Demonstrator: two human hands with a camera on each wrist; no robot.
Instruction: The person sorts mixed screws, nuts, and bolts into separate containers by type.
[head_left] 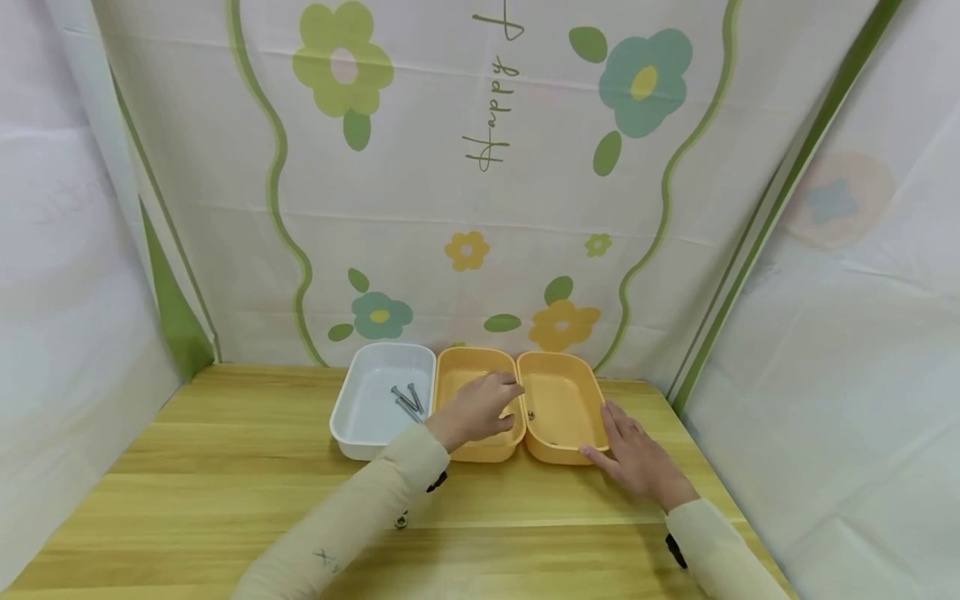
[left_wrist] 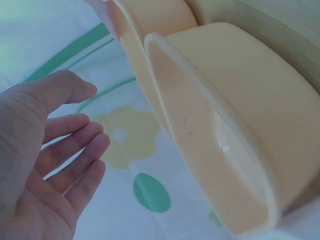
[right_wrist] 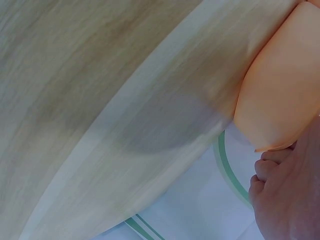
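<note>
My left hand hovers over the middle orange tray, fingertips near where it meets the right orange tray. Its fingers are loosely bent with a gap to the thumb; the left wrist view shows nothing between them. My right hand holds the right tray's near right corner, thumb at the front rim and fingers along the right side. Inside that tray, a small metal nut shows by the left wall and a tiny metal piece near the front. My left hand partly hides the middle tray.
A white tray stands left of the orange ones, holding several bolts. On the wooden table lies another nut beside my left sleeve. A flower-printed cloth rises right behind the trays, with white cloth at both sides.
</note>
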